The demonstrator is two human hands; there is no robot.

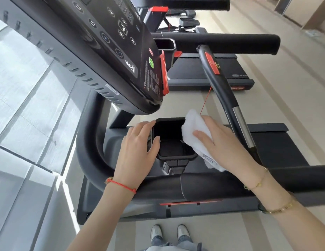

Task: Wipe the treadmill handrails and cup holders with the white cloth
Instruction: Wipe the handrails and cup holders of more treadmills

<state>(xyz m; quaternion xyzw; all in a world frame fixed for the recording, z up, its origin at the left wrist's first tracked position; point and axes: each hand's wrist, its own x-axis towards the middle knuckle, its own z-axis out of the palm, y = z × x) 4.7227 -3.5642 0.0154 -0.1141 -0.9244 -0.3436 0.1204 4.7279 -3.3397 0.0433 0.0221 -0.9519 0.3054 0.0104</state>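
White cloth (196,134), bunched, lies against the right-hand rim of the near cup holder (171,140), pressed there by the right hand (225,144). Fingers of that hand lie nearly straight across the cloth; palm flat on it, no pinch visible. A printed tag shows at the cloth's lower edge.

Left hand (138,142) rests on the opposite rim, fingers relaxed and lightly curved, thumb tip hooked just over the inner edge. It holds nothing; judged to be steadying the holder.

Cup holder is a black, squarish well below the console (96,51). Its floor and inner walls are bare; cloth is at the rim only.

Step in hand (judgement): wiping this cup holder, rim first. To do it well:
- push a fold of cloth down into the well with the fingertips, so walls and floor get contact;
- work the corners;
- keep the left hand braced, clear of the cloth's path.

Outward: curved handrail (228,98) with a metal sensor strip rises to the right of the holder; padded side rail (203,185) runs beneath both wrists. A red safety cord (206,100) hangs close above the cloth; avoid snagging it. A second cup holder (166,48) sits beyond the console.
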